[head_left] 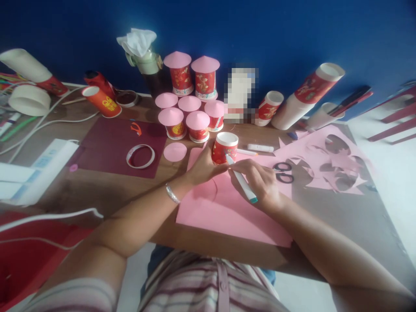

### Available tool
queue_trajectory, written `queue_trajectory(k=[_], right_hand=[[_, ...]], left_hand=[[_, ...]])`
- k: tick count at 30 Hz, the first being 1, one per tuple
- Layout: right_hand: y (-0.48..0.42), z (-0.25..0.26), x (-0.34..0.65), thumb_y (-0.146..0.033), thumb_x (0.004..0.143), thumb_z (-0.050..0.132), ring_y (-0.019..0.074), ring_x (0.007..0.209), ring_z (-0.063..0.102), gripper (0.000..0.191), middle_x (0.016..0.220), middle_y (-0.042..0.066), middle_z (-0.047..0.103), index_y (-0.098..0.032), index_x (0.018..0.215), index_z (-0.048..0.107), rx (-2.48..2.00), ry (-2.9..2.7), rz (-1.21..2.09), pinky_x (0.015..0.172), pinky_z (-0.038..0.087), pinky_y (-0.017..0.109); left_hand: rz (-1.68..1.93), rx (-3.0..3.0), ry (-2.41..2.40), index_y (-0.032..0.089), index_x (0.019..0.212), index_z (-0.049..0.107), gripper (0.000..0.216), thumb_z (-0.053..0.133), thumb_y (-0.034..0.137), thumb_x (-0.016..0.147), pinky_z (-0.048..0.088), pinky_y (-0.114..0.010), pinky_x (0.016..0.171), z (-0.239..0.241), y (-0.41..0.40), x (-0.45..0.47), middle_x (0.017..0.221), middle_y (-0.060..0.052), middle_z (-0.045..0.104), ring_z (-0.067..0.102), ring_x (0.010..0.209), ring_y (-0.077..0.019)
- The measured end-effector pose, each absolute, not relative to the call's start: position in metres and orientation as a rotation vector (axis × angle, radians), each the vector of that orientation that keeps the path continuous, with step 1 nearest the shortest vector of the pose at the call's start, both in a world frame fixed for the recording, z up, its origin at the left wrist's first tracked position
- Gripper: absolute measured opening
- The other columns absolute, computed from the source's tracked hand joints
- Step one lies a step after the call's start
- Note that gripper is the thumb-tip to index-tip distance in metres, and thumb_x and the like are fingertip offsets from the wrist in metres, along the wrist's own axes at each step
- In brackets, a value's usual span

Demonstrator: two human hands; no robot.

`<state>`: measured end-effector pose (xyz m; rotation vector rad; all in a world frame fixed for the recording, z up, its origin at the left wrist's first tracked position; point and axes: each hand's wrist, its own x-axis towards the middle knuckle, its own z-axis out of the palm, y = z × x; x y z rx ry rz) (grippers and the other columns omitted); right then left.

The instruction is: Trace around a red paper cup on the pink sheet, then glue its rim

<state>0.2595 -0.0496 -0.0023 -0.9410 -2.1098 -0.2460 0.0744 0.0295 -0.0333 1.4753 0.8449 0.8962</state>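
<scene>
My left hand (pixel 205 167) is closed round the side of a red patterned paper cup (pixel 219 152) with a white rim, which stands over a sheet of pink paper (pixel 214 212). In my right hand (pixel 260 177) is a white marker pen (pixel 242 182) with a teal end, its tip at the cup's wall. A capped white marker (pixel 260 148) and a thin white pen (pixel 247 152) lie just behind. Black-handled scissors (pixel 283 173) rest on the pink sheet beside my right hand, partly hidden by it.
Several red cups with pink cone roofs (pixel 189 103) stand behind. A pink paper disc (pixel 175 152), a white ring (pixel 140 156) on a maroon sheet (pixel 107 151) and an orange cup (pixel 103 102) are left. Cut pink scraps (pixel 321 162) and stacked cups (pixel 305 97) are right.
</scene>
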Motion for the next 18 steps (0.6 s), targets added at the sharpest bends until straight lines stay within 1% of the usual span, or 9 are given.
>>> queue_trajectory(k=[5,11,15,18], right_hand=[[-0.0503,-0.0039,0.2605,-0.003,0.098,0.057,0.0181,0.080,0.072,0.029,0.096,0.007,0.075,-0.017,0.123,0.060,-0.952,-2.118,-0.204,0.063,0.058,0.029],[-0.0504,-0.0046,0.2608,-0.002,0.097,0.055,0.0177,0.078,0.071,0.026,0.094,0.008,0.075,-0.015,0.119,0.061,-0.961,-2.121,-0.201,0.061,0.056,0.029],[-0.0505,-0.0051,0.2612,-0.003,0.097,0.055,0.0172,0.077,0.070,0.026,0.093,0.007,0.074,-0.016,0.119,0.061,-0.969,-2.123,-0.205,0.061,0.055,0.029],[-0.0509,-0.0048,0.2616,-0.003,0.097,0.056,0.0170,0.077,0.070,0.027,0.093,0.006,0.074,-0.017,0.119,0.061,-0.974,-2.124,-0.193,0.062,0.056,0.029]], left_hand=[[0.916,1.383,0.839,0.021,0.129,0.053,0.084,0.098,0.051,0.064,0.059,-0.038,0.093,-0.0349,0.0303,0.0754,0.124,-0.010,0.068,0.069,0.111,-0.0263],[0.932,1.352,0.848,0.021,0.123,0.053,0.076,0.096,0.045,0.065,0.060,-0.037,0.090,-0.0373,0.0318,0.0768,0.113,-0.007,0.070,0.070,0.102,-0.0242],[0.932,1.352,0.851,0.022,0.123,0.052,0.070,0.093,0.043,0.070,0.059,-0.037,0.090,-0.0382,0.0318,0.0765,0.113,-0.006,0.069,0.069,0.103,-0.0233],[0.933,1.347,0.842,0.022,0.123,0.052,0.073,0.094,0.046,0.069,0.059,-0.038,0.091,-0.0387,0.0325,0.0767,0.116,-0.008,0.070,0.069,0.106,-0.0243]])
